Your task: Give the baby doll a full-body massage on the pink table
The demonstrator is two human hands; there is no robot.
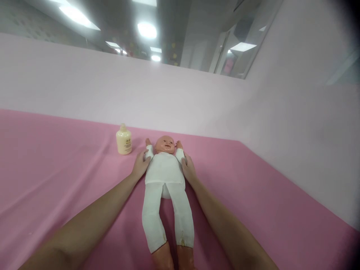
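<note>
A baby doll (pixel 165 168) in a white top and white trousers lies on its back in the middle, its head toward the wall and its legs toward me. Both its arms are bent up beside the head. My left hand (pixel 140 162) is closed around the doll's sleeved arm on the left side. On the other side, my right hand (pixel 189 167) grips the opposite sleeved arm, with the fingers partly hidden behind it. The doll's feet run out of view at the bottom.
A pale yellow bottle (pixel 124 141) stands upright left of the doll's head. Pink padding (pixel 84 161) with creases on the left covers the surface. A white wall (pixel 126 86) rises behind it and another on the right. Above is a window (pixel 168 33) with bright light reflections.
</note>
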